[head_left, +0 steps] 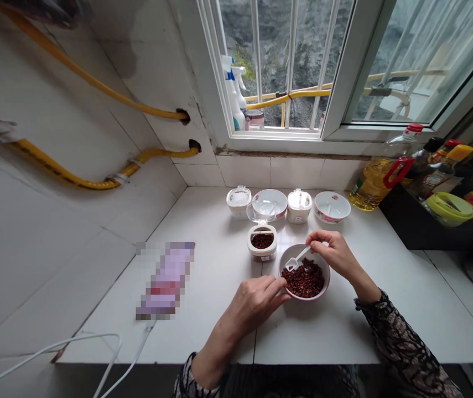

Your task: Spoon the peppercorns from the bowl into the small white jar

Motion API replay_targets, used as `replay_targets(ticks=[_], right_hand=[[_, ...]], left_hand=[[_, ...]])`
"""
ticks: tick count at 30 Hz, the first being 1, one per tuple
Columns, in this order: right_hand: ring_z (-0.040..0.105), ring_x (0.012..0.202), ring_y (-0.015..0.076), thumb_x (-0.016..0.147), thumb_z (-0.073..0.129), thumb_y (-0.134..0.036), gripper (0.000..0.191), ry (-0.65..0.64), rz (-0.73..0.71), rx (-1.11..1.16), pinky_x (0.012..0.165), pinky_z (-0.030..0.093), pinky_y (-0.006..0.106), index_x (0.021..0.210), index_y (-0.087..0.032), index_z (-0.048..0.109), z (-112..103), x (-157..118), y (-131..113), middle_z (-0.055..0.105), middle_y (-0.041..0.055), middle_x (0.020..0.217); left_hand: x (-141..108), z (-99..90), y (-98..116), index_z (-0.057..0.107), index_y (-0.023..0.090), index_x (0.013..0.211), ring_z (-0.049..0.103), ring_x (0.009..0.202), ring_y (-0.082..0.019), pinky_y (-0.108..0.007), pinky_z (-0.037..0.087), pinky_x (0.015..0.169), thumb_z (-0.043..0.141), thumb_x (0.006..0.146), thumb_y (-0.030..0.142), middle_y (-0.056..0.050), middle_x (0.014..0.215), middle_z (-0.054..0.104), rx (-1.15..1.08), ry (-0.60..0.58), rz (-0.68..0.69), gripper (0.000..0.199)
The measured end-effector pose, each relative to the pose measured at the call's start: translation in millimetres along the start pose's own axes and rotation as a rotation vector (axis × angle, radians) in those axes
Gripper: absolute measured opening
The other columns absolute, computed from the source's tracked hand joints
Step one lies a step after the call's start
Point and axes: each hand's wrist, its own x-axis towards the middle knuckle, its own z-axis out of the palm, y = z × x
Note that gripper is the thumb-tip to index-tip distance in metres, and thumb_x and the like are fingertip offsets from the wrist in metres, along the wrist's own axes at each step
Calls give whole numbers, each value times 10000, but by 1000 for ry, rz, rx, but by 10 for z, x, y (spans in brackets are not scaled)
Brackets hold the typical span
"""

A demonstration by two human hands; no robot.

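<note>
A bowl (325,287) of dark red peppercorns (306,281) stands on the white counter. My left hand (256,296) grips its left rim, thumb and fingers closed on the edge. Between the fingers of my right hand (331,250) is a small white spoon (298,258), its tip low over the peppercorns inside the bowl. Just behind and left of the bowl is a white seasoning jar (262,253) with its clear lid raised, holding the same dark red peppercorns.
Behind are two white lidded jars, a left one (238,205) and a right one (299,210), and two floral bowls, one (275,202) between them and another (332,211). An oil bottle (369,185) and a black rack (406,221) stand right. A blurred-out object (167,279) with a cable lies left.
</note>
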Motion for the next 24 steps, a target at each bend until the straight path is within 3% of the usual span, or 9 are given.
replay_targets(ticks=[8, 11, 14, 19, 21, 24], right_hand=[[610, 598, 164, 709, 582, -282, 152, 28, 129, 252, 632, 501, 296, 713, -177, 693, 31, 56, 13, 663, 11, 597], [652, 651, 180, 792, 605, -325, 184, 129, 17, 268, 669, 528, 317, 810, -177, 712, 105, 65, -69, 710, 37, 682], [683, 762, 204, 891, 581, -304, 174, 233, -190, 140, 747, 533, 350, 917, -195, 714, 231, 50, -166, 749, 62, 810], [658, 819, 224, 946, 448, -139, 266, 186, -601, -273, 887, 476, 437, 955, -212, 703, 358, 9, -251, 749, 82, 876], [656, 820, 223, 941, 443, -121, 273, 193, -634, -311, 893, 466, 437, 968, -220, 696, 309, -5, -262, 742, 74, 876], [654, 800, 221, 939, 485, -153, 208, 282, -555, -277, 841, 467, 405, 923, -219, 682, 141, -15, -247, 733, 60, 834]], left_hand=[[-1, 1, 5, 580, 158, 928, 566, 523, -119, -224, 389, 471, 364, 1075, 360, 13, 636, 586, -12, 10, -2, 330], [-7, 6, 3, 582, 159, 926, 571, 521, -116, -223, 398, 469, 370, 1074, 366, 14, 634, 590, -15, 22, -8, 331], [-18, 10, 2, 600, 155, 939, 588, 545, -121, -225, 418, 474, 395, 1068, 366, 5, 647, 604, -17, 1, -16, 321], [-28, 27, 0, 612, 153, 940, 581, 537, -123, -227, 419, 463, 377, 1072, 379, 3, 641, 598, -6, 7, -20, 352], [-30, 30, -1, 617, 151, 942, 575, 537, -119, -222, 422, 465, 392, 1068, 376, 5, 638, 592, -6, 7, -22, 342], [-31, 22, -3, 613, 152, 949, 588, 559, -116, -215, 432, 478, 412, 1064, 360, 1, 662, 605, -18, -15, -22, 311]])
